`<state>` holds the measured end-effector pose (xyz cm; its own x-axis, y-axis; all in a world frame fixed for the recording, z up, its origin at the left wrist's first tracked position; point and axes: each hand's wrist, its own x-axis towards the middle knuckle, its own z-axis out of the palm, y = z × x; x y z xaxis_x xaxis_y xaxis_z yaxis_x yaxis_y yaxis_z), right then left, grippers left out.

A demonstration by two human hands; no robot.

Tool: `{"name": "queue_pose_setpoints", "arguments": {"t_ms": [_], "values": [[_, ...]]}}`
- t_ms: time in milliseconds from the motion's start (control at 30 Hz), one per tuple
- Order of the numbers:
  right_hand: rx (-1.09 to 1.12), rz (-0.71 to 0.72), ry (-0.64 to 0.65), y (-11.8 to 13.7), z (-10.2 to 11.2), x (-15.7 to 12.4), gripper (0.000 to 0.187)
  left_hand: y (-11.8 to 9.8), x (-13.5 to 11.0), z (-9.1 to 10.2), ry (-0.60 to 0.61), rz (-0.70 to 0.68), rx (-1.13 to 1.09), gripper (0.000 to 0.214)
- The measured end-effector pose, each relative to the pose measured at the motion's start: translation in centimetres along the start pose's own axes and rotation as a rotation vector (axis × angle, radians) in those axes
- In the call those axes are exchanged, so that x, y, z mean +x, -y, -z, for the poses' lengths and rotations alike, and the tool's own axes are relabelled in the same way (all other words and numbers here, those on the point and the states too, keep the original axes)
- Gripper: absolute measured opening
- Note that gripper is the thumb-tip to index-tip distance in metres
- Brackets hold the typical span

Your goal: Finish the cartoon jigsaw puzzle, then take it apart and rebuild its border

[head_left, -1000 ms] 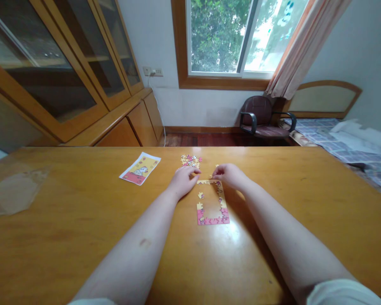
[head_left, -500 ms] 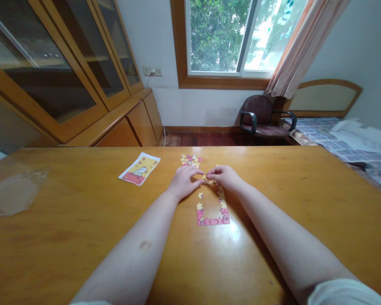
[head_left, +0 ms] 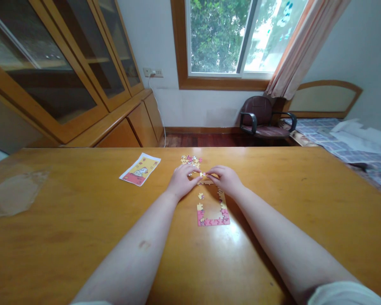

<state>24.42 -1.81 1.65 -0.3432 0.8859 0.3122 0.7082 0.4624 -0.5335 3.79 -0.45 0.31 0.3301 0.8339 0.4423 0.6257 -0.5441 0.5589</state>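
Observation:
A small yellow jigsaw puzzle piece (head_left: pixel 202 174) is pinched between the fingertips of both hands, just above the far end of a puzzle frame. My left hand (head_left: pixel 180 181) grips it from the left, and my right hand (head_left: pixel 227 180) from the right. Below them lies the partly joined puzzle border (head_left: pixel 212 222), pink along the near edge and yellow up the right side. A loose yellow piece (head_left: pixel 200 196) rests by the gap in its left side. Beyond my left hand is a pile of loose puzzle pieces (head_left: pixel 190 160), partly hidden by the fingers.
A picture card (head_left: pixel 140 170) with a white animal on yellow and pink lies left of the pile. Clear plastic wrapping (head_left: pixel 17 192) is at the table's far left. Behind the wooden table (head_left: pixel 92 237) stand a glass-fronted cabinet (head_left: pixel 98 101) and an armchair (head_left: pixel 260 116).
The right hand has shifted slightly, and the piece between the fingertips has turned so that more of its face shows. The left hand stays nearly in place.

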Motion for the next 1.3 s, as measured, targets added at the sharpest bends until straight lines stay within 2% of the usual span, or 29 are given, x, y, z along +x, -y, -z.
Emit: {"name": "queue_pose_setpoints", "arguments": {"t_ms": [167, 433, 500, 600, 733, 900, 1300], "values": [[-0.01, -0.044, -0.009, 0.0, -0.2, 0.0, 0.018, 0.0, 0.0, -0.1, 0.007, -0.01, -0.007, 0.016], [-0.061, 0.001, -0.002, 0.3, -0.1, -0.1, 0.018, 0.1, -0.1, -0.2, 0.014, -0.018, -0.017, 0.019], [-0.101, -0.01, 0.037, 0.4, 0.0, -0.1, 0.019, 0.2, 0.0, -0.2, 0.02, 0.007, -0.029, 0.022], [-0.175, 0.0, 0.166, 0.9, -0.1, -0.2, 0.019, 0.4, 0.1, -0.1, 0.042, 0.073, -0.033, 0.021], [-0.261, 0.001, 0.294, 1.8, -0.5, -0.4, 0.021, 0.5, 0.1, -0.2, 0.118, 0.11, 0.081, 0.018], [-0.345, -0.002, 0.326, 2.3, -1.0, -0.6, 0.025, 0.4, 0.1, -0.3, 0.214, 0.107, 0.164, 0.021], [-0.417, -0.032, 0.332, 2.7, -1.4, -0.5, 0.031, 0.4, 0.2, -0.3, 0.282, 0.096, 0.24, 0.021]]}}
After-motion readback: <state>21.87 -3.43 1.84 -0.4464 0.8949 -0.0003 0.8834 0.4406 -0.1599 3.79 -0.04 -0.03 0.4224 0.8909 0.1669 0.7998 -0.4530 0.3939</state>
